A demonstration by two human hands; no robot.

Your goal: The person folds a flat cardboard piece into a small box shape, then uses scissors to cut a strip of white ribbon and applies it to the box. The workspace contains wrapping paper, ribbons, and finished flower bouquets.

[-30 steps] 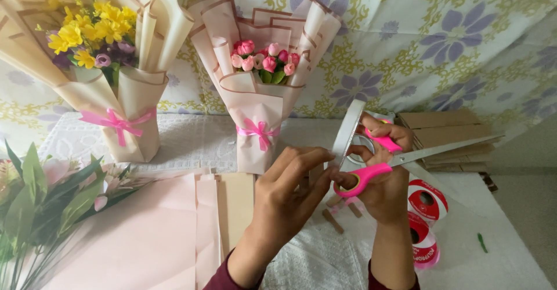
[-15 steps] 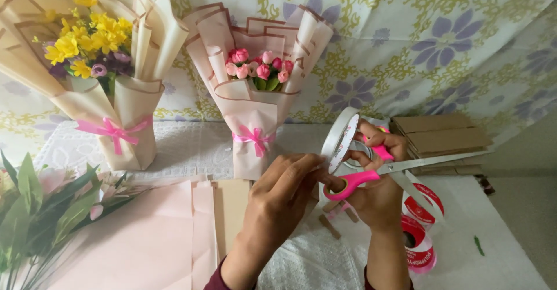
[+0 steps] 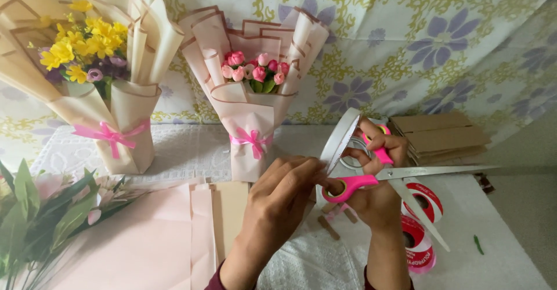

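My right hand (image 3: 380, 203) holds pink-handled scissors (image 3: 355, 184) with the blades spread apart and pointing right. The same hand also grips a whitish tape roll (image 3: 341, 141), held on edge above the scissor handles. My left hand (image 3: 281, 200) comes in from the left, and its fingertips pinch at the lower rim of the tape roll. Both hands hover over a white lace cloth (image 3: 307, 267) on the table.
A yellow-flower bouquet (image 3: 87, 46) and a pink-rose bouquet (image 3: 252, 72), each tied with a pink bow, stand at the back. Pink wrapping sheets (image 3: 151, 238) and loose leafy flowers (image 3: 40, 209) lie at the left. Red-and-white ribbon spools (image 3: 420, 203) and a cardboard stack (image 3: 441, 136) are at the right.
Both hands with the scissors and tape roll have drifted slightly left and down. My left fingertips have stayed at the roll's rim.
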